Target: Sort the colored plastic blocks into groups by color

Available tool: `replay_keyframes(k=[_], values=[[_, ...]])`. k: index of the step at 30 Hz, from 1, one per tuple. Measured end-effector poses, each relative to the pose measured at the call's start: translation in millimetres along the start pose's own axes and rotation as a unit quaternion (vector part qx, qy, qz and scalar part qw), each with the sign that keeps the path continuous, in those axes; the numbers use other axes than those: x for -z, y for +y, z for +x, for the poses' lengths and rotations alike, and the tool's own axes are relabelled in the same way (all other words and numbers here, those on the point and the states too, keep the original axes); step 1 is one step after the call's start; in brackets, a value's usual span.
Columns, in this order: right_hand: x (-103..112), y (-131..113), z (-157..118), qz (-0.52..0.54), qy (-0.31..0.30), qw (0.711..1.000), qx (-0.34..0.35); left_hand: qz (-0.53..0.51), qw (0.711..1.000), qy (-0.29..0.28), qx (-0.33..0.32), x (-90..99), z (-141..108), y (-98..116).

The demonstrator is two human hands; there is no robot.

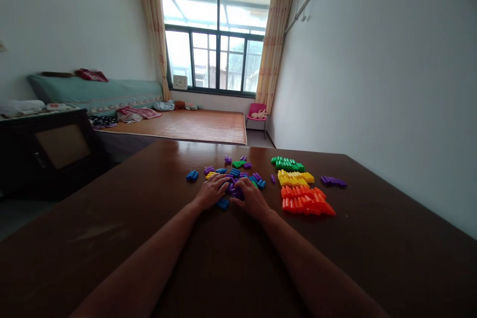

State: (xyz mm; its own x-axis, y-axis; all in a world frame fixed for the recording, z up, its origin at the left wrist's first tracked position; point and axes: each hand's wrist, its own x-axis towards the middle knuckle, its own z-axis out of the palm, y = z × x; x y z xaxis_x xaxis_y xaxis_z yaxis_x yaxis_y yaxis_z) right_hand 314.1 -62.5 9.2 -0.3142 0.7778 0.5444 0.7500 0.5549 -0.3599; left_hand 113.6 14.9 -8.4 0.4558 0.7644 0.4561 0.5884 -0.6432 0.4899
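Observation:
A mixed pile of small purple, blue, green and yellow pieces lies on the brown table [223, 258]. My left hand [211, 191] rests on the near left side of the pile, its fingers bent over the pieces. My right hand [251, 198] touches purple pieces [233, 190] from the right, thumb apart from the fingers. What the fingertips hold, if anything, is hidden. One blue piece [222, 203] lies between the hands. To the right are rows of green [287, 164], yellow [294, 178] and orange pieces [306, 201], with a short purple row [333, 182] beyond.
Blue pieces [192, 175] sit left of the pile. A single purple piece [273, 179] lies between pile and rows. Past the table are a bed [208, 124], a pink chair [257, 109] and a dark cabinet [48, 144].

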Motion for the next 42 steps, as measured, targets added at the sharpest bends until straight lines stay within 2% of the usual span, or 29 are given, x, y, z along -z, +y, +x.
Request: replay_keyframes(k=[5, 12, 17, 22, 24, 26, 29, 30, 32, 34, 36, 38, 40, 42], values=[[-0.5, 1.6, -1.2, 0.030, 0.009, 0.999, -0.021, 0.023, 0.999, -0.026, 0.012, -3.3, -6.0, 1.2], [-3.8, 0.9, 0.9, 0.010, 0.071, 0.997, -0.018, 0.029, 0.999, -0.023, 0.011, -1.8, -8.6, 3.2], [-4.6, 5.7, 1.7, 0.006, 0.077, 0.997, -0.014, 0.045, 0.999, -0.026, 0.007, -0.2, -8.1, 3.3], [19.9, -4.1, 11.2, -0.004, 0.088, 0.996, 0.005, 0.069, 0.997, -0.034, -0.002, 0.9, -3.9, 0.1], [39.4, 0.6, 20.9, -0.021, 0.116, 0.993, -0.028, 0.072, 0.997, -0.033, -0.009, 0.7, -1.8, -2.4], [67.7, 19.7, 30.1, -0.021, 0.152, 0.985, -0.083, 0.071, 0.997, -0.030, -0.019, 0.7, -0.2, -4.6], [127.4, 77.2, 28.6, -0.003, 0.218, 0.968, -0.125, 0.074, 0.997, -0.023, -0.023, 1.3, 1.1, -6.1], [149.4, 101.8, 21.4, -0.010, 0.259, 0.957, -0.127, 0.076, 0.997, -0.021, -0.024, 1.6, 1.4, -6.4], [189.1, 153.0, -3.5, -0.052, 0.356, 0.918, -0.169, 0.080, 0.996, -0.017, -0.032, 2.1, 2.3, -7.2], [215.9, 200.5, -38.5, -0.059, 0.393, 0.877, -0.271, 0.084, 0.996, -0.015, -0.039, 2.1, 3.6, -9.0], [226.2, 239.0, -76.4, -0.035, 0.380, 0.847, -0.370, 0.086, 0.995, -0.013, -0.041, 2.0, 5.3, -11.4], [224.0, 266.0, -110.2, -0.016, 0.364, 0.828, -0.425, 0.087, 0.995, -0.014, -0.044, 2.1, 6.8, -13.5], [217.5, 281.5, -134.9, -0.023, 0.331, 0.826, -0.456, 0.085, 0.995, -0.017, -0.048, 2.5, 7.9, -14.9], [213.0, 287.3, -148.6, -0.055, 0.272, 0.831, -0.482, 0.084, 0.995, -0.018, -0.053, 2.9, 8.7, -15.6]])
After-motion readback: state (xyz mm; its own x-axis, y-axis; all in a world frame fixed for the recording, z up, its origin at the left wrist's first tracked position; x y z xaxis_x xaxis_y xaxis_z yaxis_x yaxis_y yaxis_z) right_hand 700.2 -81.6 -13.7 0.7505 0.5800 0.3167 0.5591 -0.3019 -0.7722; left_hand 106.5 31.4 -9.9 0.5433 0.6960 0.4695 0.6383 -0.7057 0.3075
